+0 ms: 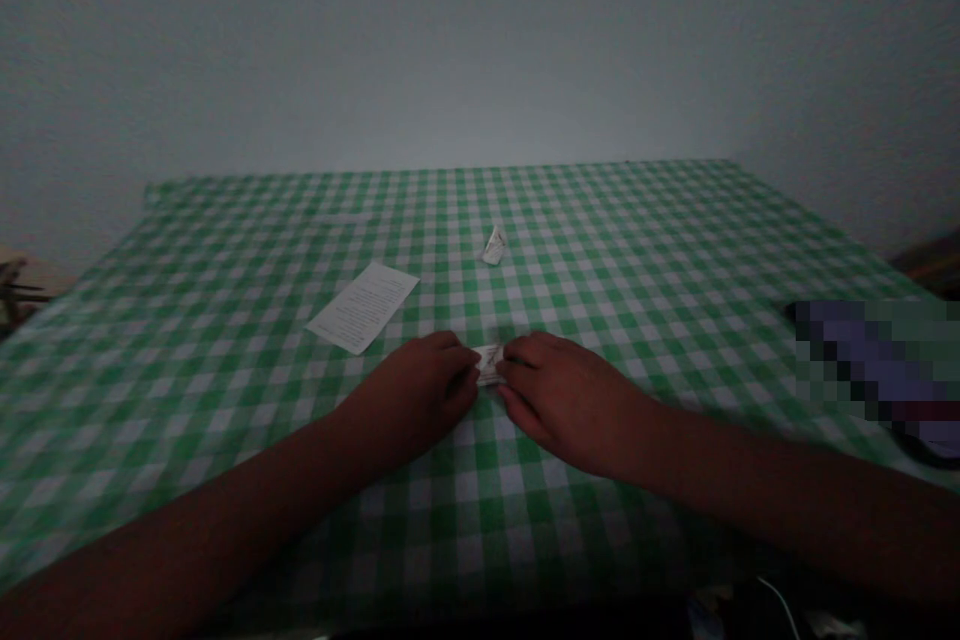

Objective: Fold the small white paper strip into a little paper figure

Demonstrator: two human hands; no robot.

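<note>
Between my two hands is a small folded piece of printed paper (489,366), low over the checked tablecloth. The fingers of my left hand (420,385) pinch its left end. At its right end, my right hand (570,400) has its fingertips closed on the paper. Most of its edges are covered by my fingers. A flat printed sheet (364,308) lies to the left, beyond my left hand. Farther back, a small folded paper piece (493,246) stands partly raised on the cloth.
The green and white checked tablecloth (637,270) covers a table that reaches a pale wall (480,50). A purple, dark-edged object (847,345), partly pixelated, lies at the right edge. A thin pale strip (341,219) rests at the back left.
</note>
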